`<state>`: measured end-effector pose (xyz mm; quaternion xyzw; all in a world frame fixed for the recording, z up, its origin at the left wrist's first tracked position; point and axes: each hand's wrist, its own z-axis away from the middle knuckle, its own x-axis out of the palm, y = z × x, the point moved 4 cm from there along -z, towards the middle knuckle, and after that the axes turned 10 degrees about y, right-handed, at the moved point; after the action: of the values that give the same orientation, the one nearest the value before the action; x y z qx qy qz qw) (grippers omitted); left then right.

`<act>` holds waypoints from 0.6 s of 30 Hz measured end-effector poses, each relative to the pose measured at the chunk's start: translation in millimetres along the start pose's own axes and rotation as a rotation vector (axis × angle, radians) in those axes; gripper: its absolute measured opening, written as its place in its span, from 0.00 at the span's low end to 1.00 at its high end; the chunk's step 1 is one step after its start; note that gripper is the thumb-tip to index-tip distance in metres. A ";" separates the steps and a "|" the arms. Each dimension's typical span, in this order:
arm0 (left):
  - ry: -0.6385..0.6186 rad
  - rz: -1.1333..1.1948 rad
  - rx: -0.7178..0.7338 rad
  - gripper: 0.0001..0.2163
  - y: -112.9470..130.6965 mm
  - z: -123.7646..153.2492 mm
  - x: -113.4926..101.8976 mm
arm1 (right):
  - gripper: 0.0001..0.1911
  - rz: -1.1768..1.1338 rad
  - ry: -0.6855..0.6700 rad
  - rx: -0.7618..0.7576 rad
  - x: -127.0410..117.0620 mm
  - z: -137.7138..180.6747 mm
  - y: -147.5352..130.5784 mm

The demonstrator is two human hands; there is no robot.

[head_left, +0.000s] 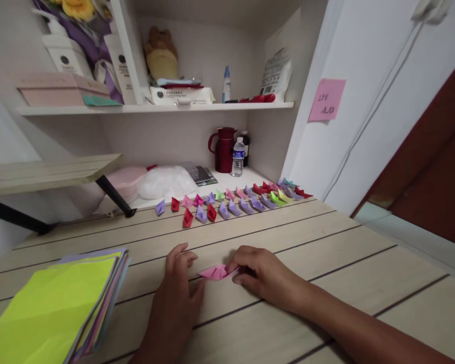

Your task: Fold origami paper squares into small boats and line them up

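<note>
A pink folded paper boat (215,273) rests at the middle of the wooden table. The fingers and thumb of my right hand (260,273) pinch its right end. Just left of the boat is my left hand (178,288), its fingers curled a little and the thumb apart from them; it holds nothing. Farther back, two rows of small paper boats (233,208) in purple, red, pink, green and yellow stretch along the rear of the table.
On the left lies a stack of coloured paper (56,298), yellow-green on top. A raised wooden stand (49,172) with black legs is behind it. Under the white shelf (242,106) are a dark red jug (224,151), a water bottle (238,157) and a plastic bag (167,182).
</note>
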<state>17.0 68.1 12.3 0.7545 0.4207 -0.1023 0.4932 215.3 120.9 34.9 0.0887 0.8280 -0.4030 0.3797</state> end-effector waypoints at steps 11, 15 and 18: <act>-0.107 -0.139 0.307 0.09 6.5 4.9 2.8 | 0.12 -0.149 0.016 -0.057 4.5 5.6 -4.7; -0.102 -0.159 0.297 0.12 5.2 5.3 4.1 | 0.13 -0.173 0.033 -0.028 2.1 3.8 -1.1; -0.092 -0.155 0.282 0.12 3.7 3.9 4.2 | 0.13 -0.176 0.043 -0.034 2.2 3.2 -0.5</act>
<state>23.4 66.5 10.4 0.7761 0.4362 -0.2324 0.3916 215.4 117.9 32.4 0.0177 0.8474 -0.4186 0.3262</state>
